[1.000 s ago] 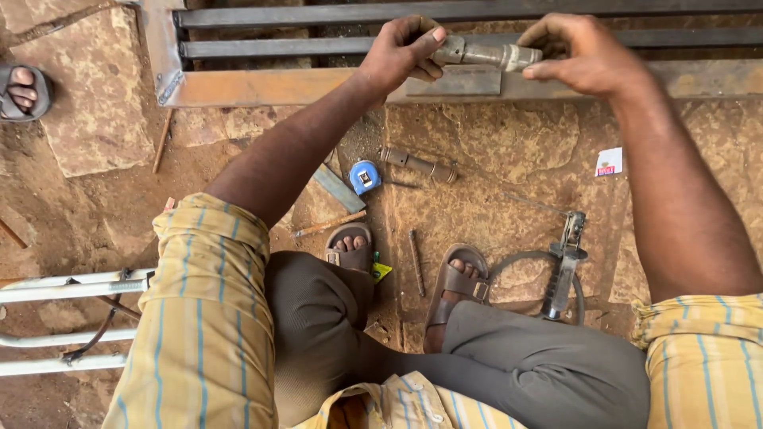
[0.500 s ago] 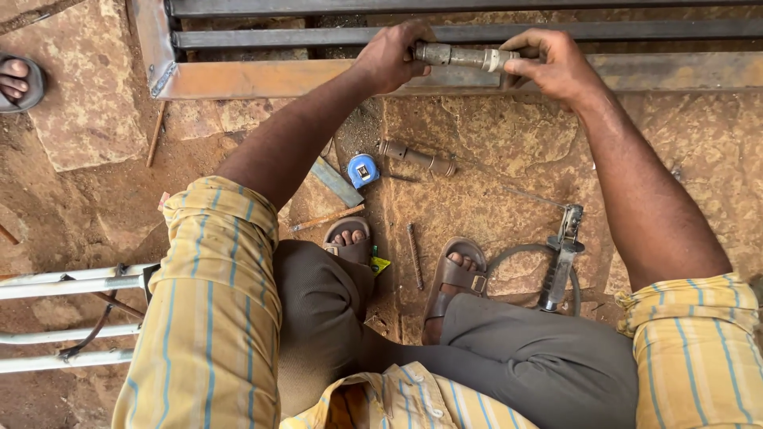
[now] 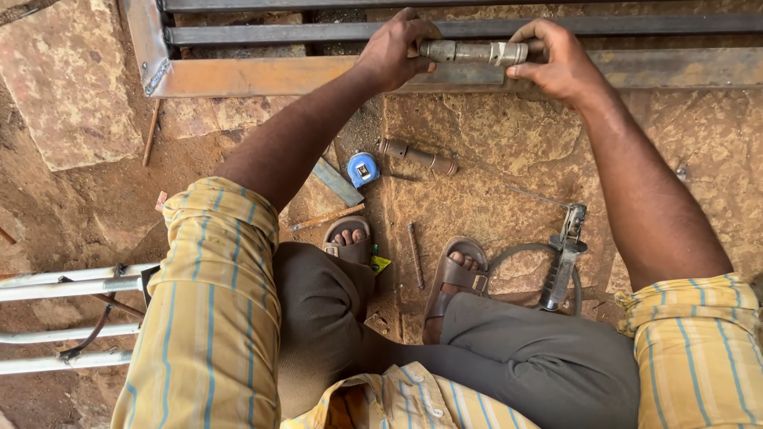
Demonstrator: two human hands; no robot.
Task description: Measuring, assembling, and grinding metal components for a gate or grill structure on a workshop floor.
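Note:
Both hands grip a short grey metal cylinder, a hinge-like piece [image 3: 475, 52], held level against the flat steel bar of a metal frame [image 3: 262, 75]. My left hand [image 3: 393, 49] pinches its left end. My right hand [image 3: 556, 59] holds its right end. A second similar cylinder piece [image 3: 419, 156] lies on the stone ground below, beside a blue tape measure [image 3: 362, 168].
The frame's dark bars [image 3: 262, 33] run across the top. A welding electrode holder [image 3: 563, 258] with its cable lies by my right sandalled foot [image 3: 455, 274]. Thin rods [image 3: 415, 254] and a flat steel strip [image 3: 337, 182] lie near my left foot [image 3: 348, 241]. White pipes [image 3: 56, 318] sit lower left.
Both hands have brought the cylinder piece down from above the frame onto the flat bar, and the view has shifted slightly.

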